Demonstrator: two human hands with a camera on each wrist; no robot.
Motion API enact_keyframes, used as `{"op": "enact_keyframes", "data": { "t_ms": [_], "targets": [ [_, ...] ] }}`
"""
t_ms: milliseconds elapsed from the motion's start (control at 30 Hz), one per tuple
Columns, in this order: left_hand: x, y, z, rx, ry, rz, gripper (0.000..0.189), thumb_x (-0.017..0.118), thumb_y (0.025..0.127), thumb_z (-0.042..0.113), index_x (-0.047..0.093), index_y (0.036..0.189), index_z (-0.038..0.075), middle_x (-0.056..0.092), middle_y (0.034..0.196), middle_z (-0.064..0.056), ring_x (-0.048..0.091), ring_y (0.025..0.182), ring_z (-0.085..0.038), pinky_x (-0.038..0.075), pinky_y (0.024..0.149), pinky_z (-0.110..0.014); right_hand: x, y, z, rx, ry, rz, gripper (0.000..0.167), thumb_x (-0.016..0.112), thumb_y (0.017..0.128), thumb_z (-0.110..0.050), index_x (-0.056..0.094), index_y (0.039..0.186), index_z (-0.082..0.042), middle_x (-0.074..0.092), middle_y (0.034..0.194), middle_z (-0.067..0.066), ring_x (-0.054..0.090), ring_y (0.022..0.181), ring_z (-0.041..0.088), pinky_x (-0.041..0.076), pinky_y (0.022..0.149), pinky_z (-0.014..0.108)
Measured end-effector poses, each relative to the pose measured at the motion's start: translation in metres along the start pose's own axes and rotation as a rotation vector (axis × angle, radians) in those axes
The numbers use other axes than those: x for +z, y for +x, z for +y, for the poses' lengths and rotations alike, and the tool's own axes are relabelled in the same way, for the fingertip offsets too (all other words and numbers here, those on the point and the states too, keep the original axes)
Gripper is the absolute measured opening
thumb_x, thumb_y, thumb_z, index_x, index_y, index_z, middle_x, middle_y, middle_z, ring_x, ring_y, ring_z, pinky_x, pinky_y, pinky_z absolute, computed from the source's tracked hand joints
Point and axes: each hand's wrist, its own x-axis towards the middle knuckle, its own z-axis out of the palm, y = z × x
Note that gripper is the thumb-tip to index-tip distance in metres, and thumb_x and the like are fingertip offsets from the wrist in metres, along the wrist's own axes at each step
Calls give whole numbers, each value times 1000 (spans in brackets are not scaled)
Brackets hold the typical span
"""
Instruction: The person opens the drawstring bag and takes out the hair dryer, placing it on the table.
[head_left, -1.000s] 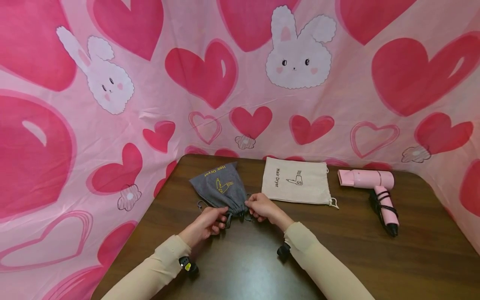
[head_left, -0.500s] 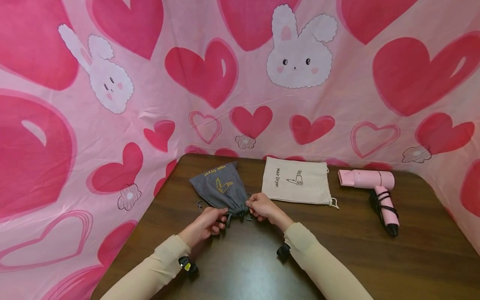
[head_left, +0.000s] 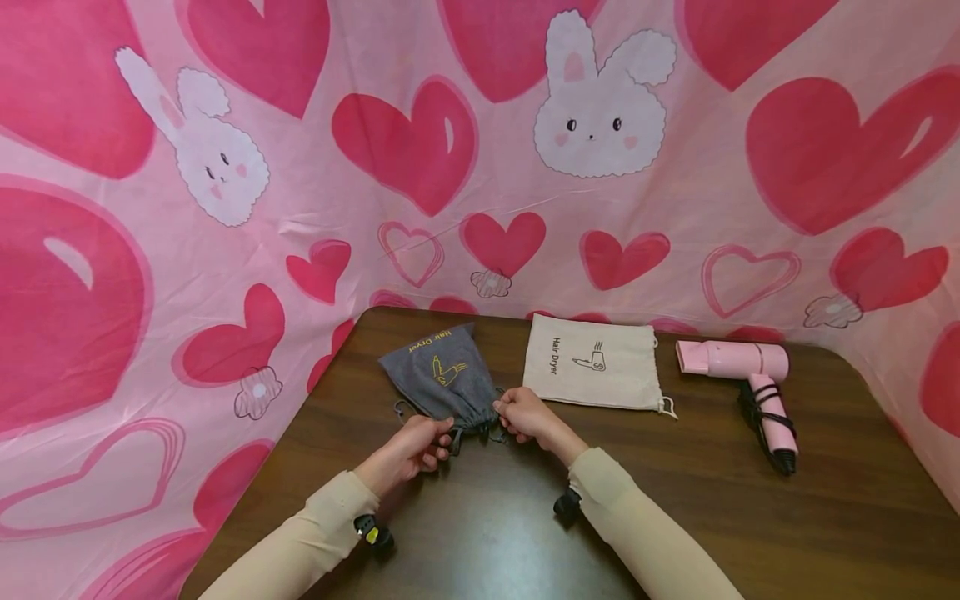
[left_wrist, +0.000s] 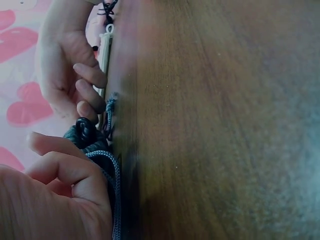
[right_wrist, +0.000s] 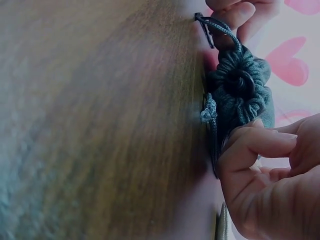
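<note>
A dark grey drawstring bag [head_left: 450,375] with yellow "Hair Dryer" lettering and a hair dryer drawing lies on the table, its mouth gathered tight and facing me. My left hand [head_left: 412,446] pinches the left side of the mouth, and my right hand [head_left: 525,414] pinches the right side. Whether cloth or cord is between the fingertips, I cannot tell. In the right wrist view a black loop [right_wrist: 243,84] pokes out of the puckered opening. A knotted grey cord end [right_wrist: 208,111] hangs beside it. The bag's contents are hidden.
Right of the grey bag, a cream drawstring bag [head_left: 592,362] with the same kind of print lies flat. A pink hair dryer [head_left: 738,360] lies further right, its black cord [head_left: 753,408] wound round the handle. A pink heart-patterned cloth [head_left: 465,183] surrounds the brown table [head_left: 675,492].
</note>
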Motion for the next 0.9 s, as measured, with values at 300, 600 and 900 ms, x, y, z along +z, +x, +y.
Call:
{"op": "enact_keyframes", "data": {
  "t_ms": [300,600,900],
  "targets": [
    [-2,1,0,-18,1,-6,25,51,111,14,48,88,7,45,72,-1,46,54,-8,26,44,-14,0,0,2,11,8,19,25,52,111,-14,58,93,1,51,71,4,39,52,13,34,45,24],
    [-4,-1,1,-50,45,-34,28,56,110,25,54,88,8,50,69,2,50,52,-6,30,43,-13,1,0,3,31,0,20,29,58,110,-22,59,90,-2,51,68,2,41,51,13,38,44,24],
    [-2,0,2,-48,26,-35,24,56,109,21,54,90,7,51,70,1,50,52,-6,30,43,-13,1,0,2,23,-11,5,27,57,110,-19,59,90,-2,51,68,3,40,50,13,36,44,24]
  ]
}}
